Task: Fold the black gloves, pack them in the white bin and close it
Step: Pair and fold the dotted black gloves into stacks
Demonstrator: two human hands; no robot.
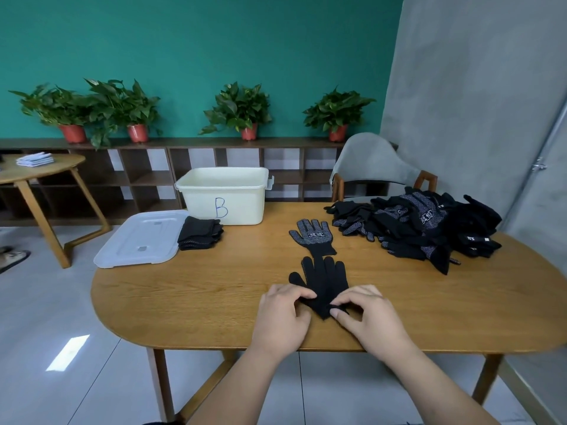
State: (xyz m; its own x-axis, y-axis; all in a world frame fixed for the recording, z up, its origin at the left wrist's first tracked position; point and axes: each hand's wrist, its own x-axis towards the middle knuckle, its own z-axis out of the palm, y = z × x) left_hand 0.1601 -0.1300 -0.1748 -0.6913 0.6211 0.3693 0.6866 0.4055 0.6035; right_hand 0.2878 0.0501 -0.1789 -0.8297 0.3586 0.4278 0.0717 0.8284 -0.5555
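In the head view, the task is sitting at an early stage, by my judgement. The white bin [225,194] is standing open at the far edge of the tabletop [199,286]. Its inside is not showing, so I cannot tell if anything is packed. The lid [144,237] is lying off at the far left corner.

Counting: one bin, one lid, and one folded stack [199,233] waiting between them, its glove count unreadable. Two gloves are lying flat mid-table. The dotted glove [313,237] is lying palm up, and the plain glove [325,280] is lying just nearer, toward the front edge. One unfolded pile [429,228] is crowding the far right corner, too tangled to count.

The left hand [283,314] and right hand [368,317] are both pinching the plain glove's cuff, fingers curled narrow on the cloth. Most folding, all visible packing and the closing are remaining.
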